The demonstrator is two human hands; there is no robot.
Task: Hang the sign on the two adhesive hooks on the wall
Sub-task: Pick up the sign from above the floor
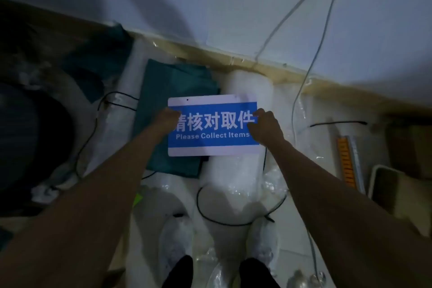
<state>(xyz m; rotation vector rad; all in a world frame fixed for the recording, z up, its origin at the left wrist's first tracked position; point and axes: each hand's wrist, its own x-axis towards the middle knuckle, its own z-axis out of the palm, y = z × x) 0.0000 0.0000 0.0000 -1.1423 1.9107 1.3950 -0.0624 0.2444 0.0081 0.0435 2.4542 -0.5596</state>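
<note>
A blue and white sign [214,127] reading "Please Collect Items" sits low in front of me, over the clutter on the floor. My left hand [166,121] grips its left edge and my right hand [266,127] grips its right edge. A small hole shows near the sign's top left corner. The white wall [233,14] rises behind. No adhesive hooks are visible on it in this view.
Rolls of white bubble wrap [245,170], a teal cloth [173,110] and black cables [233,222] lie on the floor. White cords [322,37] hang down the wall at right. A dark round object [32,138] is at left, boxes at right. My shoes are below.
</note>
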